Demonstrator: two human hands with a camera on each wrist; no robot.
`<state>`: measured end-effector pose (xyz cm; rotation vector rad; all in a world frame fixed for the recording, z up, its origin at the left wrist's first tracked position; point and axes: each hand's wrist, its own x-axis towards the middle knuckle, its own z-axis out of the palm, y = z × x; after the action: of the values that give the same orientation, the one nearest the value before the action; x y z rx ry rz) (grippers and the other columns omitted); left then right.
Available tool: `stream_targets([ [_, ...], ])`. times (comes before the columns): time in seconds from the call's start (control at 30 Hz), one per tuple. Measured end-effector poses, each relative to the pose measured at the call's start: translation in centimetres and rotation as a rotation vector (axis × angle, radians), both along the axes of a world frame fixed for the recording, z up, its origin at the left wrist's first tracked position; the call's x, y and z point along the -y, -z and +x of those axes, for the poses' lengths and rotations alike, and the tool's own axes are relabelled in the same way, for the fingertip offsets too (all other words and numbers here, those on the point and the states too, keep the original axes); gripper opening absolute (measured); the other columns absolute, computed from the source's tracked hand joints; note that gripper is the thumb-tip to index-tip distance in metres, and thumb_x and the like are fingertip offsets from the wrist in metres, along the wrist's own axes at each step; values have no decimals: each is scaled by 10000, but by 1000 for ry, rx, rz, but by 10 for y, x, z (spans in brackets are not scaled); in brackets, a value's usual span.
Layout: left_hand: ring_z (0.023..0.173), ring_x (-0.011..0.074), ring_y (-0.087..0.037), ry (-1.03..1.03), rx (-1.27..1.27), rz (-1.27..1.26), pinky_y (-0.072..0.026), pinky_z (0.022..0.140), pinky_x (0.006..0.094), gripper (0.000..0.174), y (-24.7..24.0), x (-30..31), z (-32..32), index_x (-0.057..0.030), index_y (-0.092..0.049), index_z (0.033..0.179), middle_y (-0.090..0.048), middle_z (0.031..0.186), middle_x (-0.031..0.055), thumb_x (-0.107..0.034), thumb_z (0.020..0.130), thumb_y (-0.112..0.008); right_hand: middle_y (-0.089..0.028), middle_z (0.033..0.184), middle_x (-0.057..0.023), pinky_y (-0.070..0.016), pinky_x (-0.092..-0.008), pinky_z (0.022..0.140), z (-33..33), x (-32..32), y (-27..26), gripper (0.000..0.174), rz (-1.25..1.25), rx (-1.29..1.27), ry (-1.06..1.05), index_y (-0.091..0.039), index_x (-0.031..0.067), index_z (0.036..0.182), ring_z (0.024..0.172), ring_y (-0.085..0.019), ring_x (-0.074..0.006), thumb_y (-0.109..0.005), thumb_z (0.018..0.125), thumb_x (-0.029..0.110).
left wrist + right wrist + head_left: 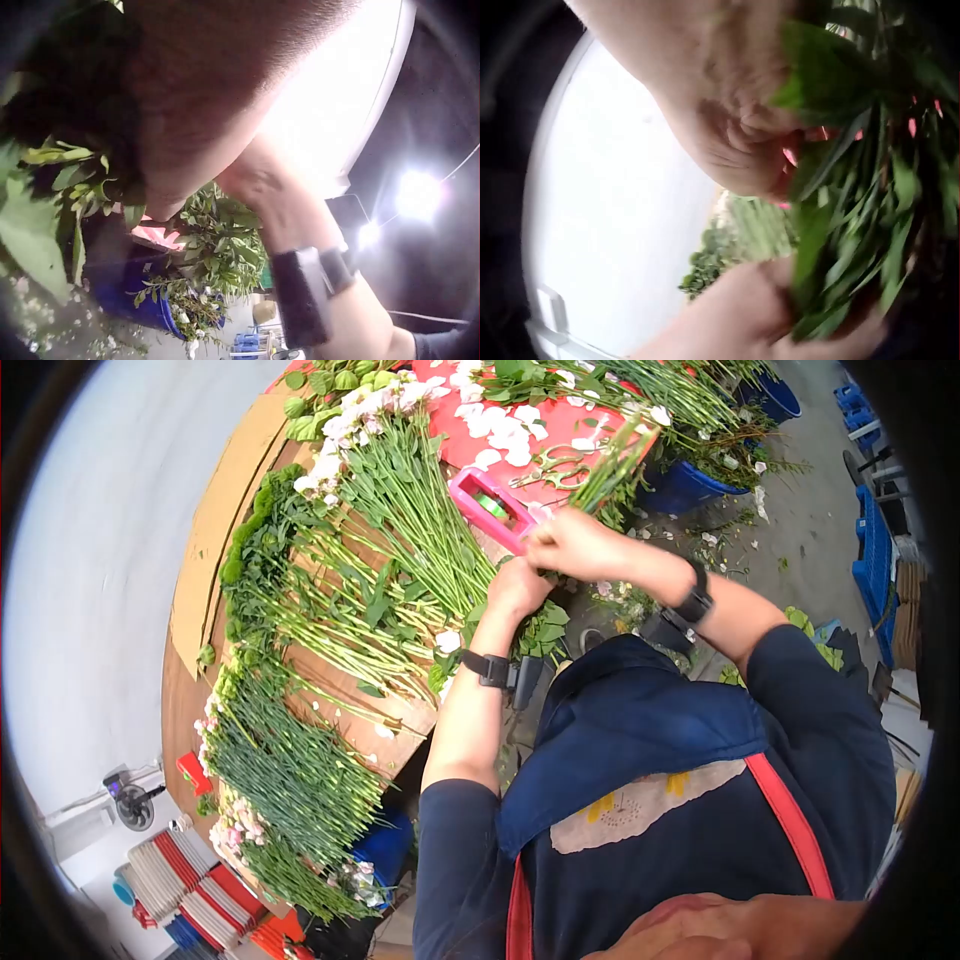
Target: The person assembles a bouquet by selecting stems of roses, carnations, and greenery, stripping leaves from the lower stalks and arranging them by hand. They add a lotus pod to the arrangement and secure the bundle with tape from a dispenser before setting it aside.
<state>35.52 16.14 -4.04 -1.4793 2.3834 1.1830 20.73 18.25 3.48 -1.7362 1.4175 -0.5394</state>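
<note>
- My two hands are together in front of me, just over the near edge of the desk [180,705].
- My left hand [518,588] is wrapped around a leafy bunch [859,217], its green leaves spilling past the fingers.
- My right hand [578,545] is right against the left one, its fingers bent in beside the bunch; it is blurred, and I cannot tell whether it pinches anything.
- Just beyond my hands lies a pink tape dispenser [465,487] with a green roll [490,507] in it.
- Near the dispenser, scissors [555,472] rest on a red cover [452,430] strewn with white petals [512,432].
- To my left, long green stems [425,520] lie side by side, pale pink and white blossoms [350,422] at their far ends.
- Nearer to me on that side is a thick spread of darker stems [300,760], also with pale blossoms at the outer edge.
- A strip of cardboard [205,550] runs along the desk's far side.
- On my right, off the desk, stands a blue bucket [680,492] with cut greenery over its top.
</note>
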Motion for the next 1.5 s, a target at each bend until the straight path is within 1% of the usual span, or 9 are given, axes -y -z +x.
stream_targets([
  [0.1, 841, 220, -650, -29, -300, 197, -494, 748, 354, 352, -17, 12, 9, 13, -647, 982, -683, 905, 135, -252, 755, -691, -644, 687, -87, -486, -296, 638, -23, -45, 14, 89, 119, 39, 52, -667, 8, 804, 646, -602, -128, -623, 786, 84],
  [0.23, 732, 104, -573, -32, -513, 478, -483, 695, 285, 368, -51, 0, 7, 21, -632, 1020, -662, 814, 74, -278, 809, -666, -673, 858, -80, -500, -302, 717, -29, -47, 59, 248, 3, 549, 240, -632, 29, 1018, 791, -634, -171, -607, 790, 122],
  [0.3, 713, 132, -584, -4, -411, 359, -487, 693, 297, 383, -68, -8, 0, 39, -630, 995, -657, 782, 111, -303, 823, -647, -589, 1146, -130, -453, -365, 901, -46, -37, 88, 358, -236, 128, 13, -560, 41, 1176, 1039, -568, -232, -592, 852, 191],
  [0.4, 787, 360, -645, 13, -217, 232, -498, 746, 405, 423, -62, -15, -2, 59, -629, 916, -641, 808, 248, -323, 741, -668, -524, 1263, -131, -402, -389, 979, -56, -19, 95, 408, -401, 106, -126, -518, 45, 1242, 1146, -506, -246, -552, 888, 247],
  [0.5, 773, 374, -636, 41, -256, 94, -500, 717, 426, 399, -53, -29, -5, 46, -638, 860, -629, 771, 254, -328, 725, -675, -449, 1345, -71, -398, -345, 987, -51, 6, 61, 449, -636, 72, -261, -439, 41, 1314, 1214, -443, -226, -488, 923, 255],
  [0.9, 691, 361, -642, -110, 303, -372, -509, 618, 443, 321, -64, -39, -32, -32, -616, 830, -643, 711, 198, -327, 726, -686, -627, 886, -42, -454, -289, 651, -53, -25, 140, 236, 270, 488, -142, -620, 47, 986, 779, -570, -154, -572, 868, 246],
  [1.2, 545, 300, -631, 1, 372, -603, -490, 475, 398, 265, -58, -58, -42, -67, -532, 772, -611, 601, 149, -298, 753, -661, -584, 566, -19, -308, -235, 389, -58, -25, 28, 229, 843, 621, 7, -653, 30, 681, 436, -430, -88, -614, 799, 222],
  [1.37, 598, 355, -624, 8, 190, -402, -481, 525, 456, 356, -82, -64, -61, -55, -548, 890, -619, 650, 184, -380, 946, -412, -654, 733, -87, -348, -210, 388, -106, -29, 1, 361, 858, 980, 18, -640, -36, 1000, 425, -425, -63, -521, 930, 298],
  [1.5, 708, 348, -626, -58, 15, -160, -479, 642, 439, 445, -86, -59, -68, -9, -599, 883, -616, 724, 226, -369, 979, -356, -677, 807, -67, -430, -222, 501, -160, -44, -8, 351, 668, 543, -442, -620, -16, 1102, 515, -501, -68, -503, 942, 274],
])
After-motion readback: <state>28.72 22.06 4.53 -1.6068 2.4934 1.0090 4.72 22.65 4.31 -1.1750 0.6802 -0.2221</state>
